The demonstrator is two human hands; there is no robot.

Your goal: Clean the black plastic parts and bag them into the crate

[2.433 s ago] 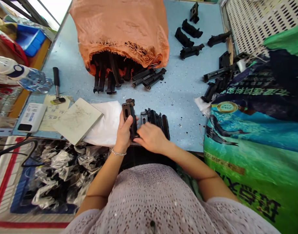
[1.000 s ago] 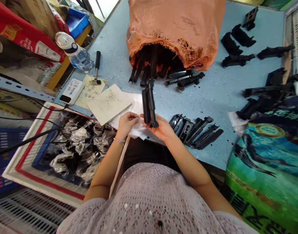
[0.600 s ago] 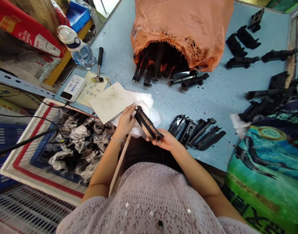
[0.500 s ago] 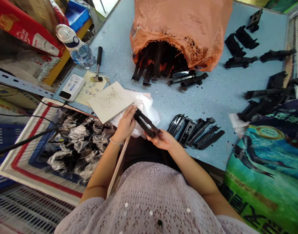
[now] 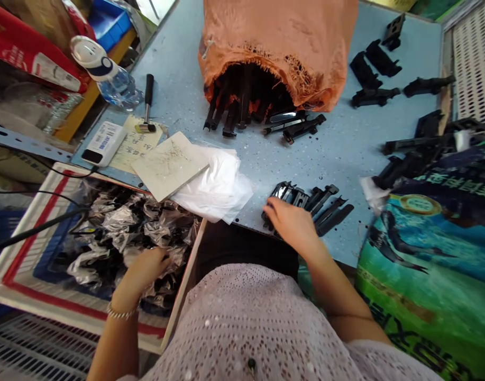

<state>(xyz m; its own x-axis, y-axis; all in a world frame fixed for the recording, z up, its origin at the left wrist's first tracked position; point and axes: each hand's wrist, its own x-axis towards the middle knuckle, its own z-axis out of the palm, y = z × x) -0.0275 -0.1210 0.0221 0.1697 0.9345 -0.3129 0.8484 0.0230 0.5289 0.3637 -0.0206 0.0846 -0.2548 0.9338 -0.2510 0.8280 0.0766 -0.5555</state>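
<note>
The left grip (image 5: 145, 270) is positioned at a tray (image 5: 24, 233) of black parts wrapped in clear plastic (image 5: 123, 233). Its fingers are hidden among the wrappings, so whether it is closed on anything cannot be determined. The right grip (image 5: 292, 225) is open, palm down, over a row of black moulded parts (image 5: 317, 203) laid side by side near the edge of the blue speckled worktop (image 5: 337, 159), apparently to keep them within reach. A white plastic bag (image 5: 212, 185) and a stone tile (image 5: 168, 164) are placed between the tray and the row. An orange woven sack (image 5: 277, 37) lies with its mouth turned toward the person, apparently so that the black parts inside (image 5: 242, 100) remain accessible.
</note>
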